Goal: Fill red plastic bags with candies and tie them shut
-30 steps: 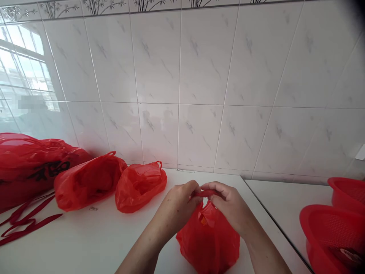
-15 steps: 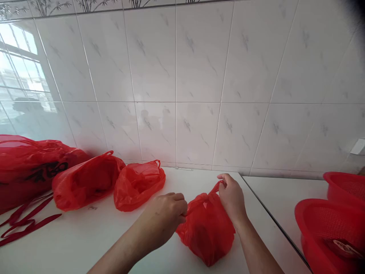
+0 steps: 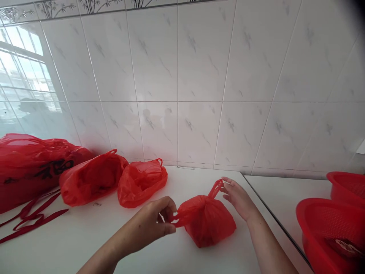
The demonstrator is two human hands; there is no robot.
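Slipped off its handle, the right hand (image 3: pixel 238 199) now stands open just beside the upright loop (image 3: pixel 217 188) of the bulging red plastic carrier bag (image 3: pixel 207 224) on the white counter (image 3: pixel 85 243), while the left hand (image 3: pixel 146 222) pinches the other handle (image 3: pixel 179 218), a snug pinch keeping it taut.

- Large red plastic bag (image 3: pixel 28 171): black brush-style Chinese lettering (image 3: pixel 55 168) on its side, apparently the character 福, slanted and creased.
- Red plastic colander (image 3: pixel 327 224): a printed mark (image 3: pixel 345 247) inside, too blurred to read.
- Small scrap (image 3: pixel 97 204) on the white surface (image 3: pixel 85 228): too small to read.
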